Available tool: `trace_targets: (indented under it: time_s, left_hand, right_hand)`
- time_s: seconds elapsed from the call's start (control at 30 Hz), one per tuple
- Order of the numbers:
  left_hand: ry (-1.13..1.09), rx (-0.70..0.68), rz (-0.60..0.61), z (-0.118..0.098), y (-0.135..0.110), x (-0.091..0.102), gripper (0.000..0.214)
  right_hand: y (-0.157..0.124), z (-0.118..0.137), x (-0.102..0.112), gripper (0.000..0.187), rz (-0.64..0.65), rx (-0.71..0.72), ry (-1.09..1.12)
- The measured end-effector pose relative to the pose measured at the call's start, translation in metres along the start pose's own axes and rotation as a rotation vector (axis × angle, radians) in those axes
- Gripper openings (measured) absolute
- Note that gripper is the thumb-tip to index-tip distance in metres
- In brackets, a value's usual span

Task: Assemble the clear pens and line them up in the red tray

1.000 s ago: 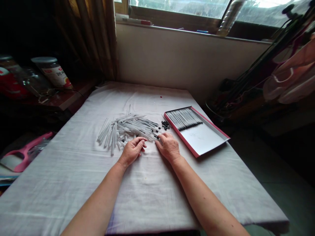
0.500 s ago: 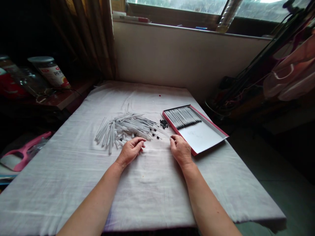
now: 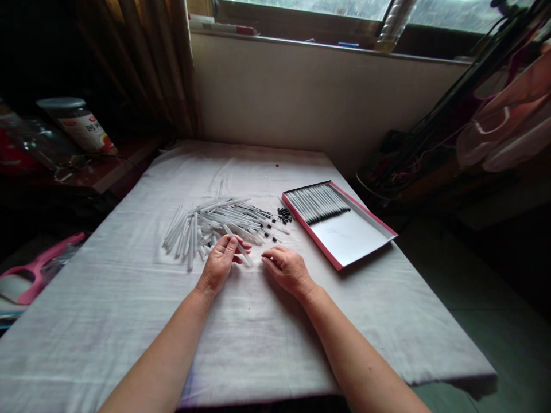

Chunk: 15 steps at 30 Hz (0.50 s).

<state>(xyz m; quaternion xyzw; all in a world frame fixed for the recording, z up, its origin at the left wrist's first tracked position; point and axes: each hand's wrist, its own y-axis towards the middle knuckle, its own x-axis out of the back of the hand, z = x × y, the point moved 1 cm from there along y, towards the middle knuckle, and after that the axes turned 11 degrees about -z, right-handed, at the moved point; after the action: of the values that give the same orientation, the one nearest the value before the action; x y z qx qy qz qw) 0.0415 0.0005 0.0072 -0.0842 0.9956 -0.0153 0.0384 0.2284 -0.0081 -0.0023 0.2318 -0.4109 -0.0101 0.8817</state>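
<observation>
Pinched between thumb and fingers of my left hand is a translucent white pen barrel, slanting down to the right. My right hand faces it with fingertips pressed together, close to the barrel's lower end; what they hold, if anything, is too small to make out. Just beyond my left hand lies a loose pile of white pen barrels mixed with thin dark-marked refills. Small black pen caps are heaped at the pile's right side, with several more scattered nearer my hands.
A shallow red-edged box lid at the right holds a row of pens with black ends. Pale cloth covers the table. At the left are a jar and pink-handled scissors. A wall and window stand behind.
My right hand has moved left, from beside the box lid to near my left hand. A pen barrel now shows upright-slanted in my left hand. The view has shifted slightly.
</observation>
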Motion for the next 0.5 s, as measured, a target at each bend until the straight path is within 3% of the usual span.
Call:
trace_targets:
  time_s: [0.2, 0.5]
  left_hand:
    - [0.003, -0.042, -0.023, 0.001, 0.0, 0.001, 0.039]
    - [0.236, -0.011, 0.039, 0.01, 0.0, -0.003, 0.044]
  right_hand:
    - [0.022, -0.023, 0.017, 0.018, -0.089, -0.188, -0.211]
    - [0.022, -0.029, 0.015, 0.02, -0.035, -0.222, -0.35]
